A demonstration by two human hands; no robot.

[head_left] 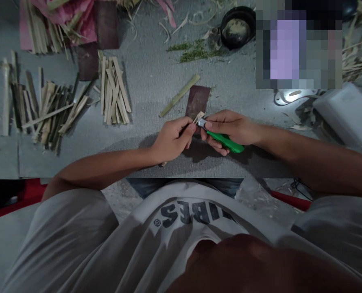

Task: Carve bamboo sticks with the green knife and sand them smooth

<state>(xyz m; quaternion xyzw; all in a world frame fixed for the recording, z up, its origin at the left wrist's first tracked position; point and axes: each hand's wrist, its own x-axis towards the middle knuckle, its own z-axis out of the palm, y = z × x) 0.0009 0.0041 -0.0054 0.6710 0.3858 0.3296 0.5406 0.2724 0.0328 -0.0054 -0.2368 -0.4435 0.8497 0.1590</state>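
Observation:
My left hand (176,136) is closed round a thin bamboo strip (199,116), whose pale end sticks out past the thumb. Most of the strip is hidden in the fingers. In my right hand (225,128) is a green-handled utility knife (228,142), its metal head touching or very near the strip's end. The blade itself is too small to make out. Beneath the hands lies a dark reddish-brown sheet, perhaps sandpaper (198,97). A longer greenish strip (179,95) rests just beyond, slanting on the table.
Loose bamboo strips (48,114) lie in a pile at left, beside a neater bundle (114,91). Pink plastic (83,24) holds more strips at the back. A black bowl (237,28) stands near green shavings (196,51). At right is a white box (344,116).

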